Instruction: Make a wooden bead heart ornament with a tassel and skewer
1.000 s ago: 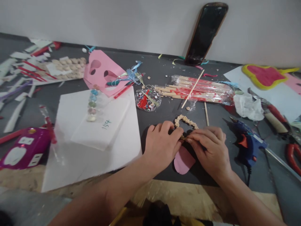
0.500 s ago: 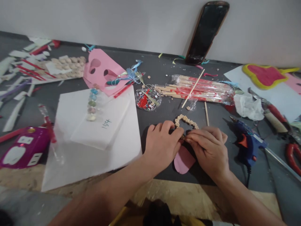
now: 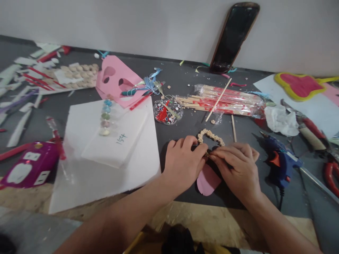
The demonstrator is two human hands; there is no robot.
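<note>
A curved string of small beige beads [image 3: 211, 135] lies on the dark table, its ends running to my fingers. My left hand [image 3: 185, 160] is closed in a pinch on the left end of the beaded string. Close beside it, my right hand [image 3: 237, 165] pinches at the same spot, its fingertips nearly touching the left ones; the small piece between them is hard to make out. Under and between the hands lies a pink rounded paper piece [image 3: 208, 180].
Wrapped sticks [image 3: 225, 100] and a clear charm tray [image 3: 168, 111] lie beyond the hands. A blue glue gun [image 3: 282, 158] and pliers [image 3: 304, 120] are right. White sheets [image 3: 106, 187] and a purple device [image 3: 31, 164] are left. A phone [image 3: 234, 37] leans on the wall.
The whole view has shifted slightly, so things appear a little further right. Both hands keep nearly the same pinch on the beaded string.
</note>
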